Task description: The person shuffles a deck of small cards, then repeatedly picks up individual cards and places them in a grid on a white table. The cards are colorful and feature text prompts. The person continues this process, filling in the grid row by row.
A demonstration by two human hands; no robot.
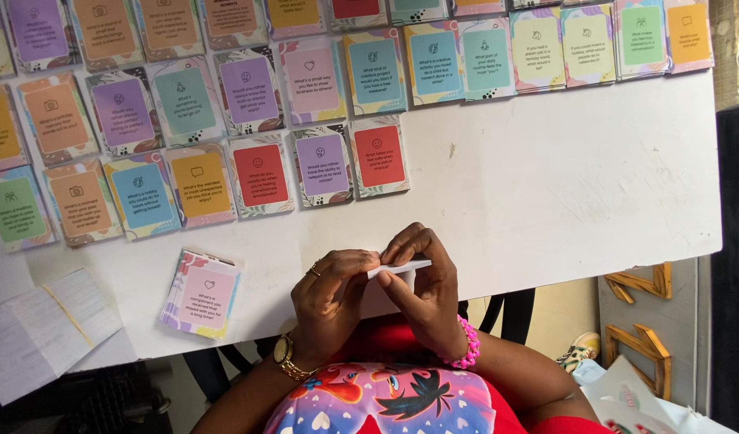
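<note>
Card (401, 266) pinched edge-on between left hand (331, 299) and right hand (424, 288), long axis left-right, above table (562, 201) near edge; bare surface rightward; deck (200, 293) left.

Your left hand (331, 296) and right hand (424, 283) hide most of the card (400, 268), seen edge-on; its face cannot be told. Top-row cards (293, 16) are cut off by the upper edge.

Bright, even daylight floods the white surface (546, 185), which looks slightly washed out toward the right. Shadows are soft and faint beneath the hands. The focus is sharp throughout, though the card rows (225, 96) bow slightly near the edges.
</note>
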